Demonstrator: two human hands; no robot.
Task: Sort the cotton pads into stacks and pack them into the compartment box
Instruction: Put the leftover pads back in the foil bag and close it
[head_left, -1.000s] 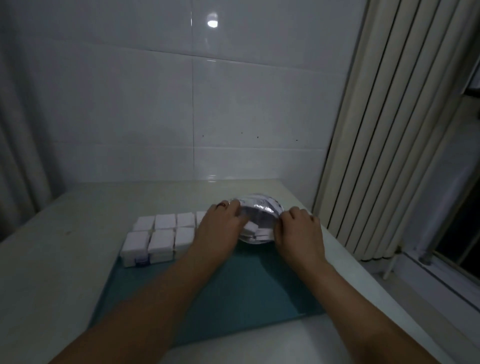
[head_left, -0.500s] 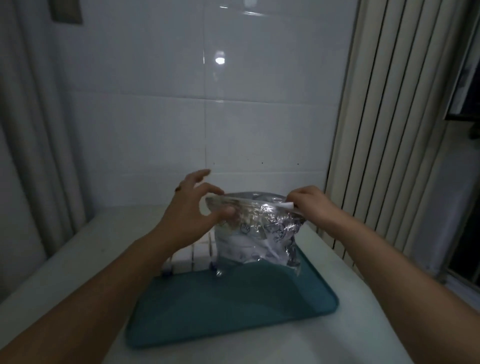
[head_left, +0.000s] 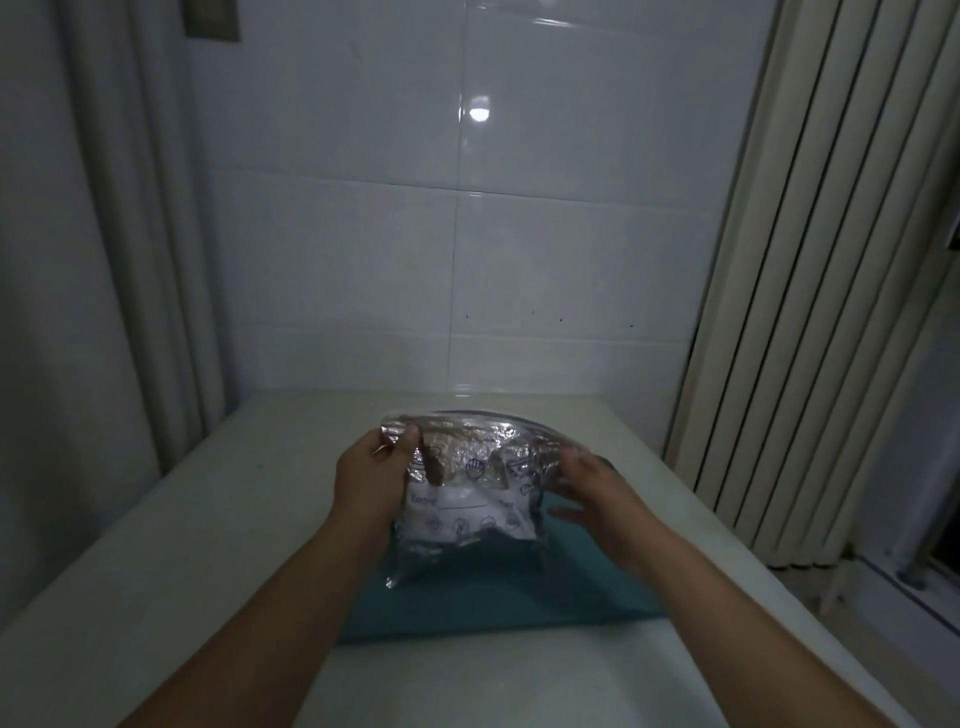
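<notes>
My left hand (head_left: 371, 480) pinches the top left corner of the bag (head_left: 467, 493), which hangs above the tray (head_left: 493, 603) with the pads (head_left: 467, 514) bunched white inside. I should keep that corner high and tip gently so nothing spills past the tray's rim. My right hand (head_left: 587, 480) is blurred at the bag's right edge; I cannot tell whether it grips. The table (head_left: 182, 519) lies bare on both sides.

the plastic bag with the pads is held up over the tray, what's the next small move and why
Probably pull the top edge apart to open it. The left hand pinches the top corner of the plastic bag, the right hand is at the other side, and the white pads sit inside, above the teal tray.
</notes>
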